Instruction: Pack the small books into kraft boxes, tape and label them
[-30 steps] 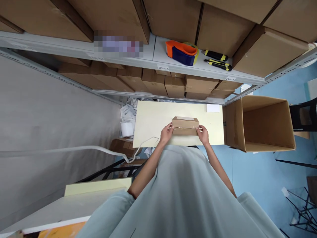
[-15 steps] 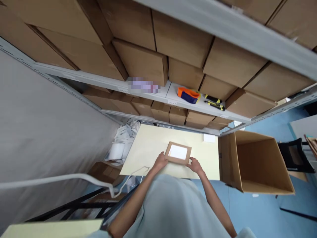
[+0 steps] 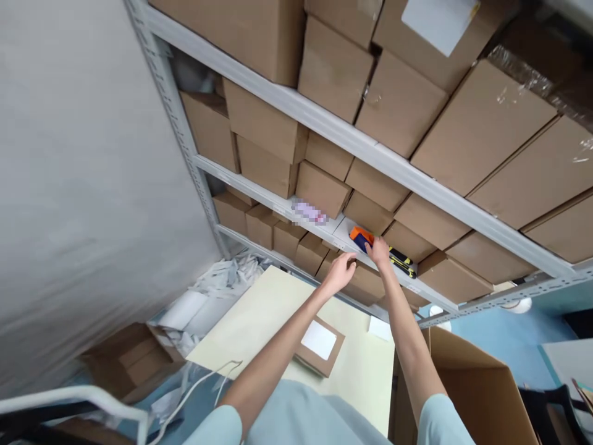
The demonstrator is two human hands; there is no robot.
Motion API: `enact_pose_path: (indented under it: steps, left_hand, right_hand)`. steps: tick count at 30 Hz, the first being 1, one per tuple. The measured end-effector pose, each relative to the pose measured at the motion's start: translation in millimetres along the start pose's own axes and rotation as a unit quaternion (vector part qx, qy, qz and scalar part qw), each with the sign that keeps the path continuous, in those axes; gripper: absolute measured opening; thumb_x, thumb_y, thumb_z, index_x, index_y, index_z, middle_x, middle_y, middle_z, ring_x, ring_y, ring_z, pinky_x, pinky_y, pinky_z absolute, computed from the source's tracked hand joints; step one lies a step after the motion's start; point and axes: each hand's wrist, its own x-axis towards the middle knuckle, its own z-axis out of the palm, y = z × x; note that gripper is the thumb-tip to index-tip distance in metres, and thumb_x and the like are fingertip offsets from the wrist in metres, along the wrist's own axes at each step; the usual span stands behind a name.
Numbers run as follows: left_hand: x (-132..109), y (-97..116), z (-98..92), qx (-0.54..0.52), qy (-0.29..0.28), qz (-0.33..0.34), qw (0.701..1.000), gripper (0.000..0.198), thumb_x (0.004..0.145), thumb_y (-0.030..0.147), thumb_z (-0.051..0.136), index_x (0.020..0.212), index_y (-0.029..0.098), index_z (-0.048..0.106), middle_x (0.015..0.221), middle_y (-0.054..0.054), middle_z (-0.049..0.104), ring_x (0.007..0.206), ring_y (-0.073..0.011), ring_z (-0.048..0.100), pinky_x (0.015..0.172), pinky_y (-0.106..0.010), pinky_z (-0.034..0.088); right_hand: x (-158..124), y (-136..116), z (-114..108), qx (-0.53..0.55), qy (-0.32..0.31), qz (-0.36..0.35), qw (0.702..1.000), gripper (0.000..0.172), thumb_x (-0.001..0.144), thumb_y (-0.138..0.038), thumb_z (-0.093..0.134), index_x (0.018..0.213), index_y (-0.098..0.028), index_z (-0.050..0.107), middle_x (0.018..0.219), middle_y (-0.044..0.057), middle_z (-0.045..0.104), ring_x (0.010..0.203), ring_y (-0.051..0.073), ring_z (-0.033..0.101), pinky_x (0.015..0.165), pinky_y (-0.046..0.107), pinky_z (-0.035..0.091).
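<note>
My right hand (image 3: 380, 252) is at the middle shelf, its fingers closed on the end of an orange and dark-blue object (image 3: 360, 237) whose exact kind I cannot make out. Just right of that hand lie black-and-yellow utility knives (image 3: 402, 262), partly covered by the arm. Lower and to the left, my left hand (image 3: 340, 272) hovers by the shelf's front edge, fingers loosely bent and apart, with nothing seen in them. Beneath my arms, a small cardboard box (image 3: 328, 364) with a white label (image 3: 319, 340) rests on the pale yellow table (image 3: 250, 321).
Cardboard boxes (image 3: 324, 185) fill the grey metal shelving (image 3: 278, 93). A blurred-out purple item (image 3: 309, 212) lies on the shelf. A small white block (image 3: 380, 327) sits on the table. A large open carton (image 3: 472, 395) stands right, and crumpled white material (image 3: 222, 278) lies left.
Both hands have let go of the labelled box on the table and risen to the shelf. The right hand has taken hold of the orange and dark-blue object. The view has tilted up.
</note>
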Motion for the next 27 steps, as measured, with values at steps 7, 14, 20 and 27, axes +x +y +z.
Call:
enact_pose_path:
  steps: [7,14,20,27]
  left_hand:
    - [-44,0,-16.5,-0.084,0.005,-0.045,0.995,0.034,0.093,0.018,0.064,0.124,0.018,0.077,0.125,-0.011,0.084,0.111,-0.0245,0.081,0.108,-0.042,0.064]
    - [-87,-17,-11.6,-0.212,0.054,-0.1,0.971,0.039,0.088,0.026,0.073,0.126,0.018,0.071,0.13,-0.015,0.08,0.107,-0.0234,0.081,0.103,-0.043,0.065]
    - [-137,-2,-22.6,-0.369,0.087,-0.13,0.916,0.039,0.081,0.035,0.086,0.111,0.018,0.069,0.11,-0.011,0.081,0.103,-0.0239,0.08,0.097,-0.038,0.066]
    - [-166,30,-46.0,-0.396,0.051,-0.144,0.905,0.036,0.087,0.04,0.089,0.11,0.019,0.072,0.108,-0.008,0.081,0.101,-0.0242,0.081,0.098,-0.038,0.066]
  right_hand:
    - [6,-24,-3,-0.067,-0.08,-0.001,0.995,0.035,0.1,-0.027,0.062,0.129,-0.008,0.066,0.125,0.025,0.077,0.12,0.033,0.071,0.11,0.045,0.048]
    - [-90,-43,-4,-0.029,-0.048,-0.126,0.99,0.027,0.111,-0.033,0.05,0.125,-0.015,0.065,0.121,0.016,0.074,0.116,0.028,0.067,0.112,0.046,0.051]
    - [-215,-82,-18,0.104,0.073,-0.282,0.951,0.02,0.112,-0.031,0.056,0.126,-0.019,0.06,0.112,0.015,0.073,0.107,0.032,0.071,0.106,0.053,0.058]
    - [-252,-97,-42,0.119,0.088,-0.265,0.953,0.035,0.112,-0.028,0.052,0.146,-0.018,0.054,0.126,0.02,0.074,0.119,0.035,0.072,0.108,0.06,0.059]
